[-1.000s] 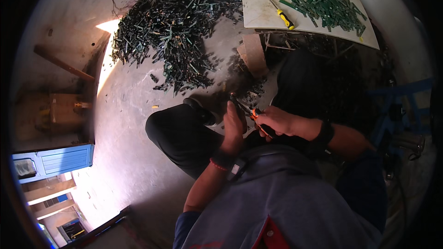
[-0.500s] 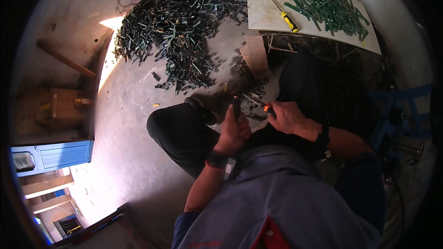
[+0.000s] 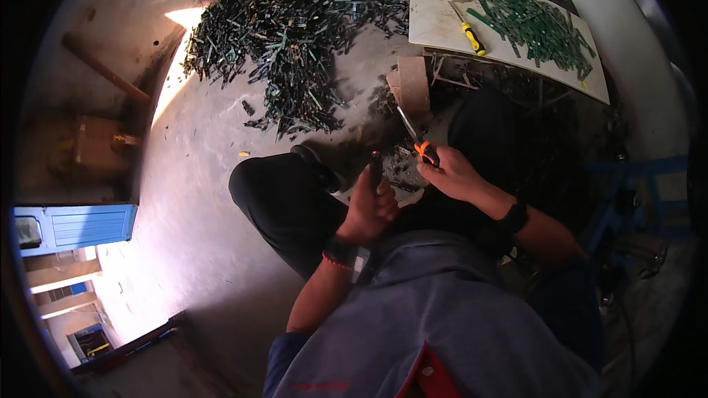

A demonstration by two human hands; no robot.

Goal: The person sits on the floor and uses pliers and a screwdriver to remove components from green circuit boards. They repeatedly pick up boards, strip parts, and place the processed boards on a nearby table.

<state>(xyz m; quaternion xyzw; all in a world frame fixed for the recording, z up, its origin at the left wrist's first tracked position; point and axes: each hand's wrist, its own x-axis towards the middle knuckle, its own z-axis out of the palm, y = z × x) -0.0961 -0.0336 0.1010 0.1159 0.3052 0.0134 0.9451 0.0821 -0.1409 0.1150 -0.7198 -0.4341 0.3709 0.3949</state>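
Gripped screwdriver (image 3: 425, 151) in right hand (image 3: 456, 175).
Aimed tip toward eleven o'clock; clasped dark piece (image 3: 376, 167) in left hand (image 3: 369, 208).

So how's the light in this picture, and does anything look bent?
Head view: bright light washes out the floor at left; head view: the wide lens bows the near edge of the pale board and leaves dark corners; head view: shadow hides detail on the dark piece in the left hand.

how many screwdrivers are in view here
2: an orange-and-black screwdriver in the right hand, and a yellow-and-black screwdriver on the pale board, left of the green strips. Others may be hidden among the clutter.
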